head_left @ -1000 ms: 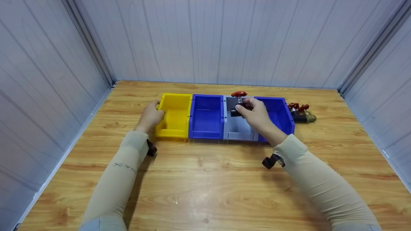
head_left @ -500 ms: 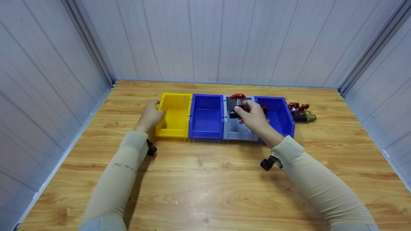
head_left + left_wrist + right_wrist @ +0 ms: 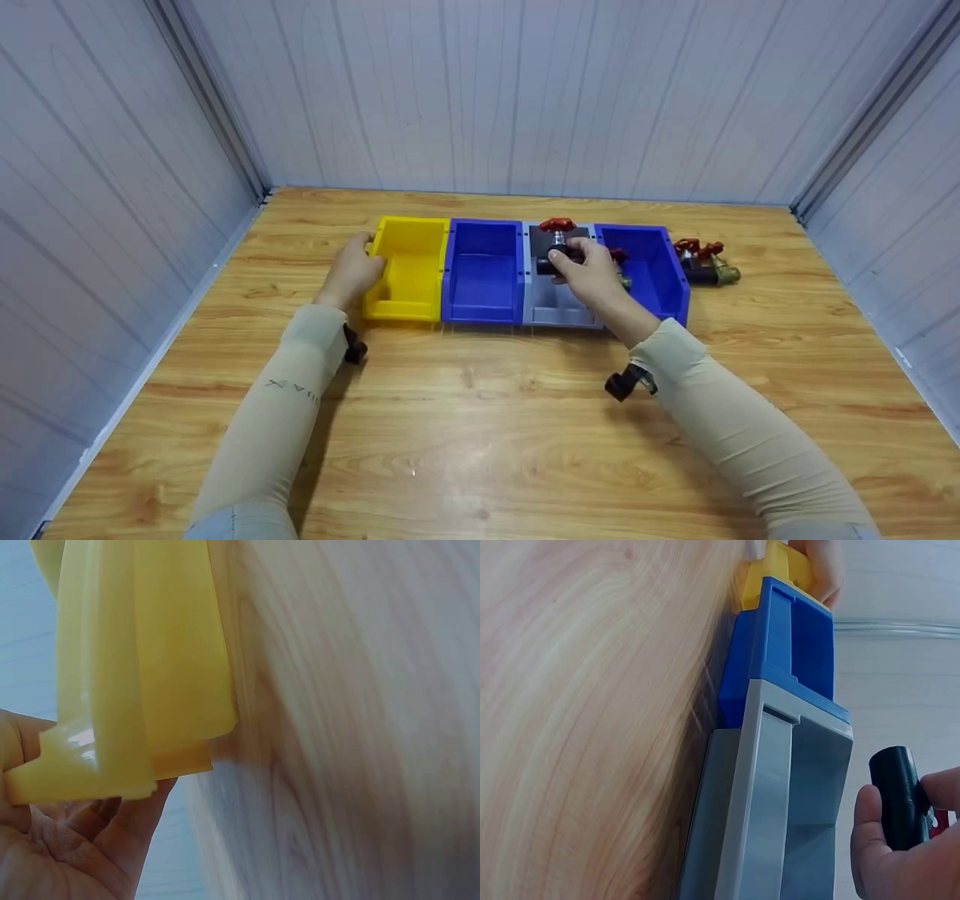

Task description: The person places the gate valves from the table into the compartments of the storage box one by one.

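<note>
My left hand (image 3: 351, 271) grips the rear left edge of the yellow storage bin (image 3: 407, 310); in the left wrist view its fingers and thumb lie on both sides of the yellow wall (image 3: 97, 742). Above the grey bin (image 3: 564, 316), my right hand (image 3: 598, 281) pinches a valve by its black tubular body (image 3: 549, 266). The valve's red handwheel (image 3: 557, 225) points up. In the right wrist view the black tube (image 3: 898, 795) sits between thumb and fingers. Behind that hand show another red handle (image 3: 618, 256) and a brass end (image 3: 625, 282); how they connect is hidden.
A blue bin (image 3: 484, 313) joins the yellow and grey ones, and a second blue bin (image 3: 671, 289) ends the row at right. Beside it lie red-handled valve parts (image 3: 705, 262) with black and brass bodies. Pale panel walls (image 3: 480, 97) enclose the wooden table (image 3: 465, 420).
The right hand has moved slightly left and down with the valve, and a red handle and brass end have come into view behind it. The left hand stays on the yellow bin.
</note>
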Demonstrator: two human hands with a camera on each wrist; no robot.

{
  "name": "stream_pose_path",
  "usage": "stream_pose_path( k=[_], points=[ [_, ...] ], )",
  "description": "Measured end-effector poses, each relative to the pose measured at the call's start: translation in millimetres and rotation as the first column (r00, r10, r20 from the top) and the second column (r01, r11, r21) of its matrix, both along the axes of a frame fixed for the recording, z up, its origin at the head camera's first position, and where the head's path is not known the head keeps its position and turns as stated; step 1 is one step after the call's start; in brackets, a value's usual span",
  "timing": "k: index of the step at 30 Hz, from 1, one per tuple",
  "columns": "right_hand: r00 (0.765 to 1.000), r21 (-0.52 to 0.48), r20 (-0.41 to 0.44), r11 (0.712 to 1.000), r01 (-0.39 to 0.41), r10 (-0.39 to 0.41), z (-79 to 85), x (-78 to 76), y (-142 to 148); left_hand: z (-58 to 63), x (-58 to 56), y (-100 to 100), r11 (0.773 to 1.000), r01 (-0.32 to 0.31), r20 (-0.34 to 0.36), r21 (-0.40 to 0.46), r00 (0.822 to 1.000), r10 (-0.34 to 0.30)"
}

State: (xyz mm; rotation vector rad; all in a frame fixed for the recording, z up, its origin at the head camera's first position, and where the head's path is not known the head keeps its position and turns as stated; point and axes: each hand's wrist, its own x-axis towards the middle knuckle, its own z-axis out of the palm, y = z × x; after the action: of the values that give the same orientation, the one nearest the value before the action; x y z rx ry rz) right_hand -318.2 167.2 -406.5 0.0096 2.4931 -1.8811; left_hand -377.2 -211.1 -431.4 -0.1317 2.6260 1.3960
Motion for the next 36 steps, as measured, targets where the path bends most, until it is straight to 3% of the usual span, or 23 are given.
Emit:
stream_pose_path(
  k=[13, 24, 31, 36],
  points=[
    [0.998, -0.06, 0.061, 0.998, 0.013, -0.01, -4.6, -2.5, -1, 2.2, -0.6, 0, 0.999, 0.021, -0.007, -0.036, 1.0, -0.021],
    [0.995, -0.069, 0.1, 0.997, 0.033, -0.026, -9.3, -3.6, -6, 0.7, -3.3, 0, 0.999, -0.005, -0.004, -0.052, 1.0, 0.005],
    [0.991, -0.127, 0.133, 0.991, 0.041, -0.024, -12.2, -3.9, -8, 0.9, -3.4, 0, 0.998, -0.003, 0.002, -0.067, 1.0, 0.003],
    [0.991, -0.134, 0.13, 0.99, 0.048, -0.031, -15.8, -6.0, -9, 2.3, -1.7, 1, 0.999, -0.004, 0.021, -0.037, 1.0, 0.005]
  ],
)
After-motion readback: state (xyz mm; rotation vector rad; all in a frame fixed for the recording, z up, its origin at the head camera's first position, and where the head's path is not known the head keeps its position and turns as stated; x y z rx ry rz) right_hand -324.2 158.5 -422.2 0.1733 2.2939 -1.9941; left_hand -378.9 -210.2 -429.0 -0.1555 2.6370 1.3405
